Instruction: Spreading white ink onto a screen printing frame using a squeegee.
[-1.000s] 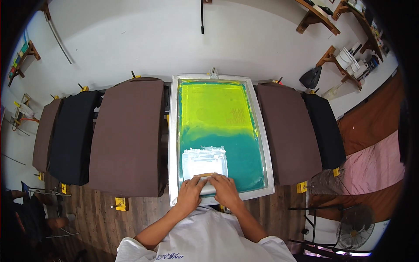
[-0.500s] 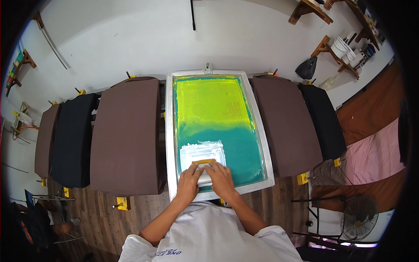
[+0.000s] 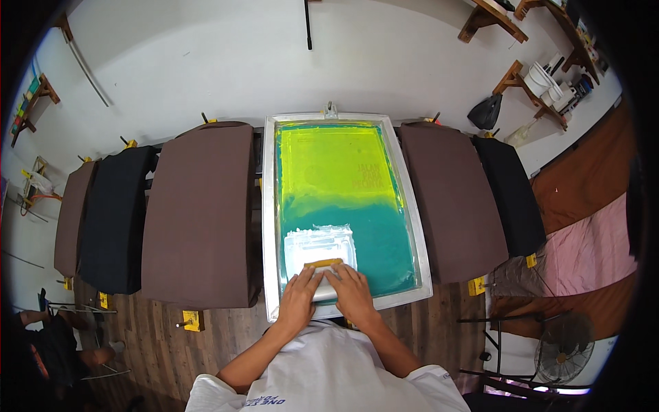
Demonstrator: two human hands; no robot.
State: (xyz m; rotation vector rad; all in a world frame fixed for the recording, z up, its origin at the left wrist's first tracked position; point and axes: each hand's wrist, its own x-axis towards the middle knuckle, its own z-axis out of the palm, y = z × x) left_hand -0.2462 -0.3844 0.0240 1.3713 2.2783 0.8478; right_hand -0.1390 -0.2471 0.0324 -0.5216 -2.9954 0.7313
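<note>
- Left hand (image 3: 300, 300) and right hand (image 3: 352, 295): both curled over the squeegee, side by side, gripping it with fingers pointing to the far side.
- White wall (image 3: 206, 62): rises behind everything.
- Wood-plank floor (image 3: 161, 343): shows below the row of boards.
- Screen frame (image 3: 271, 206): pale metal edges, standing straight in front of the person, between the brown boards; its mesh (image 3: 357, 226) is yellow-green at the far part and teal at the near part.
- Brown cloth-covered boards: a large one (image 3: 199, 213) left of the frame, another (image 3: 453, 206) right of it.
- Black cloth-covered boards: one (image 3: 113, 220) at left, one (image 3: 508, 199) at right, each beyond a brown one.
- Fan (image 3: 564, 348): at lower right, near the floor.
- White ink patch (image 3: 316, 240): roughly square, on the near left part of the mesh.
- Squeegee (image 3: 326, 292): pale, at the patch's near side, inside the frame's near edge.
- Amber strip (image 3: 322, 263): along the squeegee's far edge, just ahead of the fingers.
</note>
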